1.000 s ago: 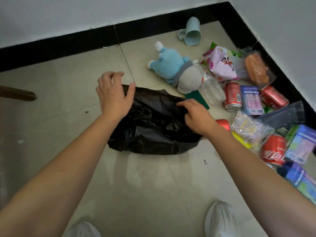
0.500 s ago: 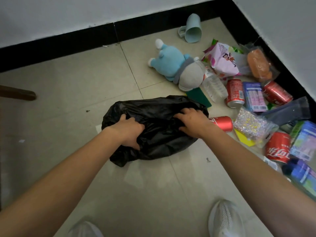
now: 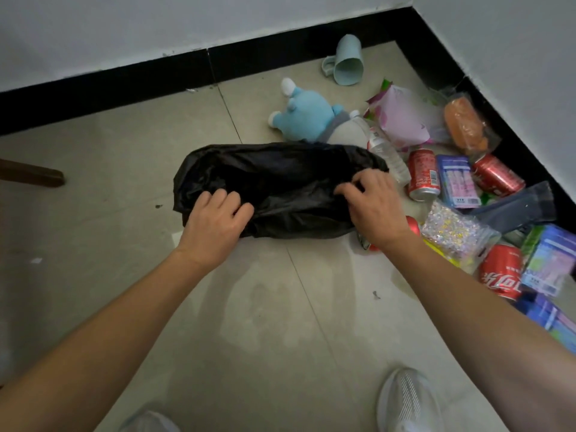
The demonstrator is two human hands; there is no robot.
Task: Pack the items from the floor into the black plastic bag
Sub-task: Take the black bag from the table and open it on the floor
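Head camera view, looking down at a tiled floor in the corner of a room. Compared with half a second ago, the black plastic bag (image 3: 280, 185) is stretched wider across the centre of the frame, and the two hands sit farther apart. The left hand (image 3: 215, 219) has moved out to the bag's left end, its fingers curled into the plastic and gripping it. The right hand (image 3: 374, 207) grasps a fold at the bag's right end with bent fingers. The bag's far edge now reaches the blue and grey plush toy (image 3: 307, 115) and covers the green thing that showed beside it before. A small red can (image 3: 413, 224), earlier plain to see by the right wrist, is now mostly hidden behind it.

The other items lie unmoved on the right of the frame. A clear water bottle (image 3: 388, 154) is just right of the bag, then a red soda can (image 3: 422, 174), a blue packet (image 3: 456, 179) and a glitter pouch (image 3: 452, 232). A pink snack bag (image 3: 402, 120) and an orange packet (image 3: 466, 126) lie at upper right. A pale green cup (image 3: 347, 65) lies on its side near the top.

The floor (image 3: 280, 322) is glossy beige tile with grout lines and a few specks. Black skirting (image 3: 124, 85) runs below white walls (image 3: 124, 26), turning a corner at upper right. A dark wooden piece (image 3: 31, 176) pokes in at the left edge. White shoes (image 3: 408, 400) show at the bottom.
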